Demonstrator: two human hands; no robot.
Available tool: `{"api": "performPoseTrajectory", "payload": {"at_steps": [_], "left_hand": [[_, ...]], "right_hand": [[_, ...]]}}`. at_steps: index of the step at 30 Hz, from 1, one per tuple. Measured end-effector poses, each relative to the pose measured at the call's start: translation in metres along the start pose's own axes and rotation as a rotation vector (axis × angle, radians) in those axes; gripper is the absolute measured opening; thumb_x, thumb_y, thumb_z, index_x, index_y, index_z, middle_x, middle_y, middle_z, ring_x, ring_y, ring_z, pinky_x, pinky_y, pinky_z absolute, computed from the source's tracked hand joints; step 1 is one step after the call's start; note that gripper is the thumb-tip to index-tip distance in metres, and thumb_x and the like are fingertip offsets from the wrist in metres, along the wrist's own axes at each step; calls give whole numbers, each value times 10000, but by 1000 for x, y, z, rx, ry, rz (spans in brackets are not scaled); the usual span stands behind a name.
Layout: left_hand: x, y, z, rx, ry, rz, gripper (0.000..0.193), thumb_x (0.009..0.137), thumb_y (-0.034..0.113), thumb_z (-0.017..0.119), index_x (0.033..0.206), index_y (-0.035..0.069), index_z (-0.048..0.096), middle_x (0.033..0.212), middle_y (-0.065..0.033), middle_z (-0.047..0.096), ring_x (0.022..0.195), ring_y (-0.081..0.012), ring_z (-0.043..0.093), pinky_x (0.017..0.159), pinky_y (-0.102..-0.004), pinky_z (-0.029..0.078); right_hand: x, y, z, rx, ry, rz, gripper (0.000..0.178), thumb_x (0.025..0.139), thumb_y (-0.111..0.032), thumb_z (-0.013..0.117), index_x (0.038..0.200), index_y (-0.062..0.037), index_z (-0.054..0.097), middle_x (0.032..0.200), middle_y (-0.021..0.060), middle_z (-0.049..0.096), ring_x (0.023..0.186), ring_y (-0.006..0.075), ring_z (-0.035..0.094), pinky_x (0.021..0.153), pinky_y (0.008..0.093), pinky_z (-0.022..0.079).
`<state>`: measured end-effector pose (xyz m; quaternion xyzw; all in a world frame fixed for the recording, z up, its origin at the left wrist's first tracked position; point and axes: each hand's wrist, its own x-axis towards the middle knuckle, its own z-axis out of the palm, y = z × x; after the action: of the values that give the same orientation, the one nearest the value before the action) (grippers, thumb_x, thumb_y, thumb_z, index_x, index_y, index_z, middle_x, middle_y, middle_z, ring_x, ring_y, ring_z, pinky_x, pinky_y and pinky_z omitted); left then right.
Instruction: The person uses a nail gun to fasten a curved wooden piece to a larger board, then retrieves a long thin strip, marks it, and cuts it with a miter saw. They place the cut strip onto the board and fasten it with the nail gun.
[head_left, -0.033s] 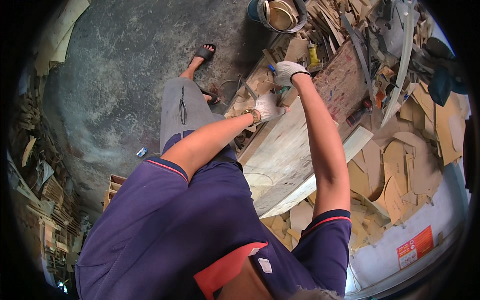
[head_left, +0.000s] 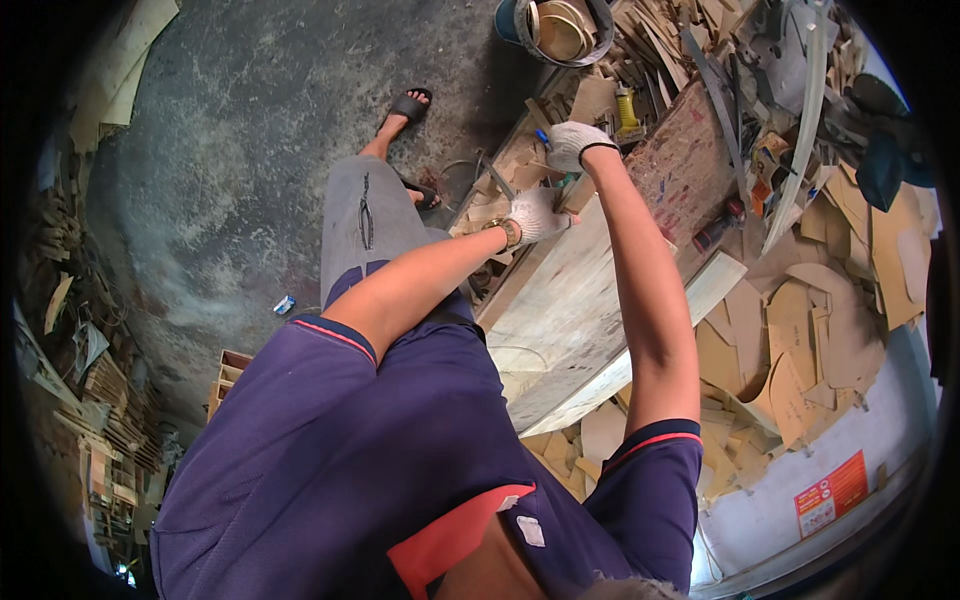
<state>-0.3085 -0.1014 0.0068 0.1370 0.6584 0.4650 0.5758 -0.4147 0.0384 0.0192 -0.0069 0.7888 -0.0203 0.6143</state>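
My left hand (head_left: 535,215), in a white knit glove with a watch at the wrist, is closed over a piece of wood at the near-left edge of the wooden workbench (head_left: 565,290). Its thumb points toward the bench top. A little farther off, my right hand (head_left: 578,147), also gloved, is curled with its fingers pressed together. A slim blue-ended thing (head_left: 541,135), perhaps a pen, sticks out on its left side. Between the hands a small greenish thing (head_left: 571,181) shows in part. The gloves hide most of what the fingers grip.
Wood offcuts (head_left: 655,45) and a yellow bottle (head_left: 627,108) lie beyond my right hand. A bucket (head_left: 605,40) holding round pieces stands at the far end. Brown cut-out templates (head_left: 795,350) cover the right side. A red-and-black tool (head_left: 720,225) rests on the bench.
My right hand has shifted very slightly to the left with the blue-ended thing. My left hand stays where it was.
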Motion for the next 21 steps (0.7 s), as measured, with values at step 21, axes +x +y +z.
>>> {"api": "performPoseTrajectory", "payload": {"at_steps": [21], "left_hand": [[28,-10,-21,117,-149,87,504,848,512,721,1097,74,743,968,-164,753,942,-308,719,829,-416,537]], "right_hand": [[-168,-138,132,1289,1420,640,209,981,-219,610,1085,-39,638,844,169,715,798,298,725,727,411,550]]}}
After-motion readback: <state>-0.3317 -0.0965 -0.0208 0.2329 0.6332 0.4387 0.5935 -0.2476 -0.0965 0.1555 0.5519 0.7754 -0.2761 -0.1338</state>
